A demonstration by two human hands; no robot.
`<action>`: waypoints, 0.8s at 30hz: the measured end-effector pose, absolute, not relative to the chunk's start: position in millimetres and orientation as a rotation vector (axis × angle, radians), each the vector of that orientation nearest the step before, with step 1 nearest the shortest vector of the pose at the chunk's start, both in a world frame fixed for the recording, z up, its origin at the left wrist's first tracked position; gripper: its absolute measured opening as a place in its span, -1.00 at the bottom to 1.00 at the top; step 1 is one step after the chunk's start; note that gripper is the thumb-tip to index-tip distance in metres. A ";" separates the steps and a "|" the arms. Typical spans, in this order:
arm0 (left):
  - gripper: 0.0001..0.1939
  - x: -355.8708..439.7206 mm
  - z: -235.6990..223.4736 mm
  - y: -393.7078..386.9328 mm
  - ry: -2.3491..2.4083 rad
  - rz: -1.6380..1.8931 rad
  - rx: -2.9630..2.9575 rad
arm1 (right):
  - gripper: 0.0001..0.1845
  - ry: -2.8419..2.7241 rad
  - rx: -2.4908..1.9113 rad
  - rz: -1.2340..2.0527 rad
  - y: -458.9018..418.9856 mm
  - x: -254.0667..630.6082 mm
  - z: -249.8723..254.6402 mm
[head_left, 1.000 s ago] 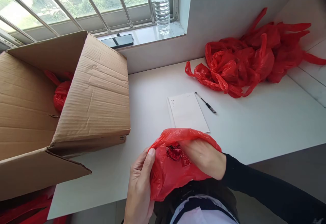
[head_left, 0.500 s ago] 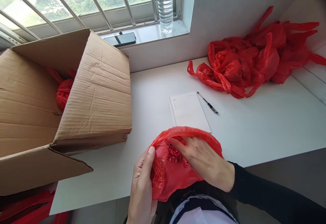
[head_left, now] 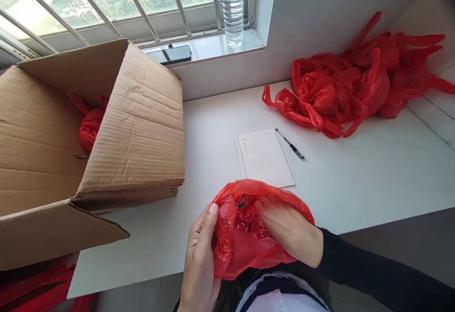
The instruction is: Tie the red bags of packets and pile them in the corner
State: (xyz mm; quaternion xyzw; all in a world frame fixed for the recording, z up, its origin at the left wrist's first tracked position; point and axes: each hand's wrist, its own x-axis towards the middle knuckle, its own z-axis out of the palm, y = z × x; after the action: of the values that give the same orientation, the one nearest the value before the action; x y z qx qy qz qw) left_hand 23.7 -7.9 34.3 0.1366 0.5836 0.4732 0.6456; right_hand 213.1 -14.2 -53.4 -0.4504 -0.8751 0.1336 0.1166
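At the table's front edge, an open red plastic bag (head_left: 241,260) is held up close to my body. My left hand (head_left: 201,250) grips its left rim, thumb on the outside. Inside lie several small red packets (head_left: 244,222) with dark and white printing. My right hand (head_left: 289,227) reaches in from the right, its fingers bent down together among the packets. The fingertips are out of sight, so whatever they hold, if anything, is hidden. Just beyond the bag, a white notebook (head_left: 266,158) lies flat, with a black pen (head_left: 289,144) beside it.
An open cardboard box (head_left: 135,132) stands at the left with a knotted red bag (head_left: 90,127) inside. Several filled red bags (head_left: 330,89) are heaped against the wall at the back right. On the windowsill are a phone (head_left: 174,55) and a water bottle (head_left: 233,18).
My right hand has shifted slightly down and its index finger, stretched out before, has drawn back beside the others. More of the printed packets shows. My left hand keeps its grip on the bag.
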 end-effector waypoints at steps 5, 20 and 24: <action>-0.59 21.6 30.6 -9.3 1.415 1.111 0.299 | -0.47 -2.511 -1.136 0.402 -17.7 234.9 -37.9; -0.64 32.1 30.0 -11.4 1.304 1.076 0.330 | -0.53 -2.462 -1.582 0.251 -7.8 247.7 -44.0; -0.64 32.6 31.2 -11.7 1.313 1.085 0.314 | -0.56 -2.456 -1.426 0.164 -18.3 254.1 -52.8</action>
State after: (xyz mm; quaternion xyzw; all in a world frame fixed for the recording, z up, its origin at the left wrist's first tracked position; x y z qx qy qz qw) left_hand 32.6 -11.7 31.2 0.1379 0.5775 0.4774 0.6478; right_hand 254.1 -18.3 -52.8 -0.4959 -0.8538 0.0571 0.1478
